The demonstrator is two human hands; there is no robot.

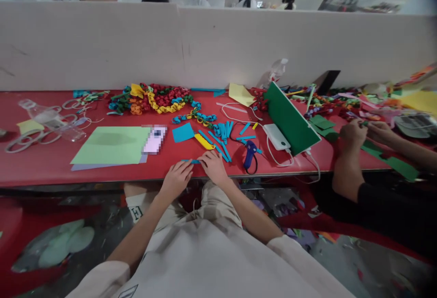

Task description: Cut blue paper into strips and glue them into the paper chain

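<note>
A narrow blue paper strip (195, 162) lies level between my hands at the table's front edge. My left hand (177, 178) has its curled fingers on the strip's left end. At the other end, the fingers of my right hand (214, 167) are bent down onto the strip; its thumb is partly hidden. Just beyond my right hand lies a yellow box cutter (204, 142). Several cut blue strips (225, 132) are spread behind it, with a blue paper sheet (183, 133) to their left. A small purple glue gun (250, 154) rests to the right.
Linked paper chains (164, 100) are heaped at the back. Green paper (112, 145) and a phone (155, 139) lie left, near a clear bottle (56, 120) and scissors (27, 139). A green board (290, 118) stands right beside a white power bank (276, 137). A co-worker's hands (362, 132) handle something green.
</note>
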